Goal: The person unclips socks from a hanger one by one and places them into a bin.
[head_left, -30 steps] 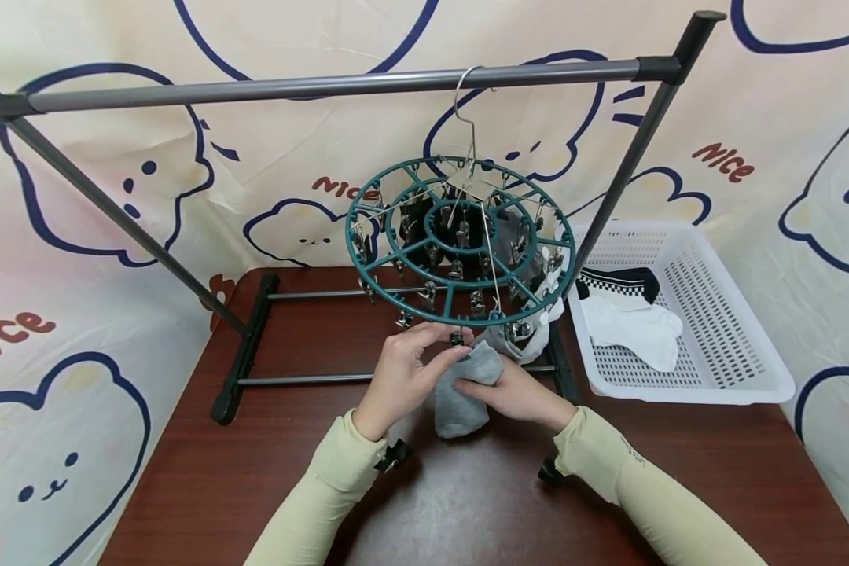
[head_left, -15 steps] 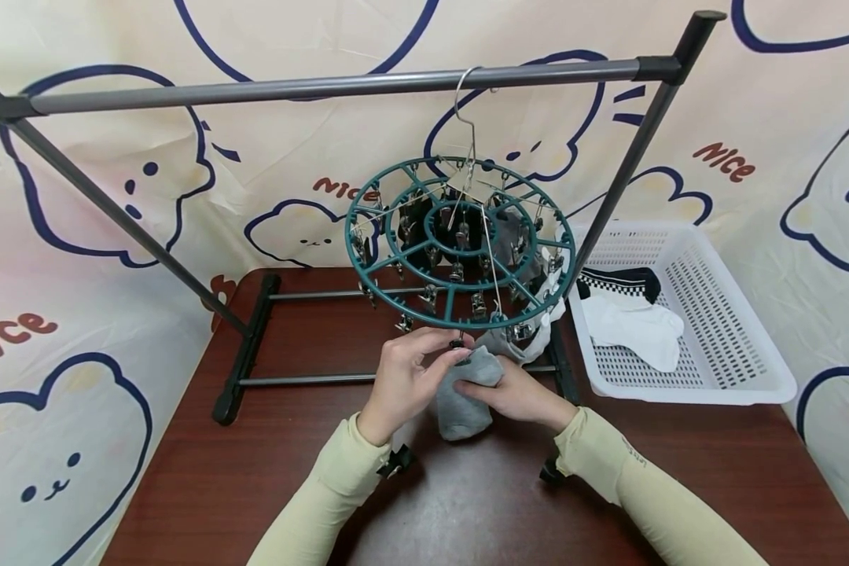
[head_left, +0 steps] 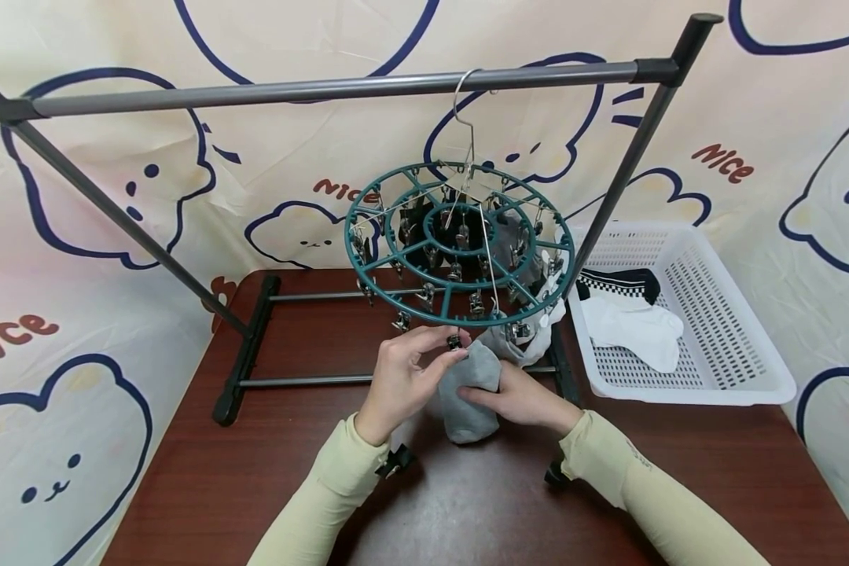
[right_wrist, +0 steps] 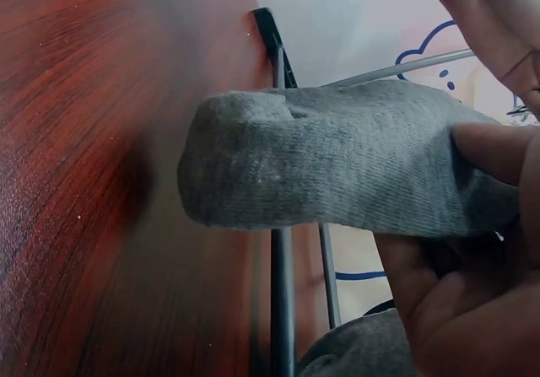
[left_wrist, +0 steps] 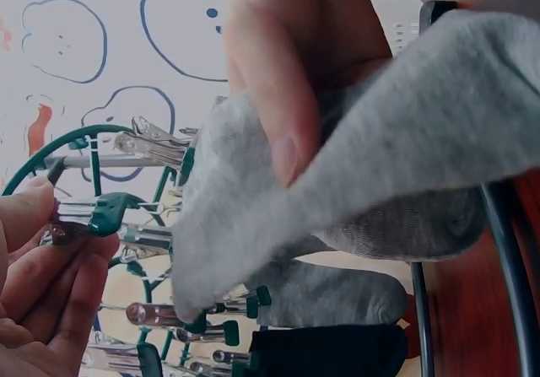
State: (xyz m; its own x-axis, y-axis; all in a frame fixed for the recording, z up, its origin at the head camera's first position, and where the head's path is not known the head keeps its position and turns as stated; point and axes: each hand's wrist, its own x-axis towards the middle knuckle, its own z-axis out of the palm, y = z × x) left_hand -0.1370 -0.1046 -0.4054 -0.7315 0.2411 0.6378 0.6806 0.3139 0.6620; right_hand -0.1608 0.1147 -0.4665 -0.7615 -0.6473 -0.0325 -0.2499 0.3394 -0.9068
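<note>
My left hand pinches a small metal clip that hangs from the front rim of a round green clip hanger. In the left wrist view the clip shows green-coated tips. A grey sock is in my right hand, thumb on its near face and fingers behind. The sock's upper end is just right of the left thumb, apart from the clip in the left wrist view. In the right wrist view the sock's toe points away from the right hand.
The hanger hooks over a grey bar of a rack standing on the brown table. Other socks, among them a grey one and a black one, hang from it. At right a white basket contains a white sock and a black patterned one.
The right hand has shifted the grey sock slightly right, so its upper end stands a little farther from the clip. The left hand keeps its pinch on the clip.
</note>
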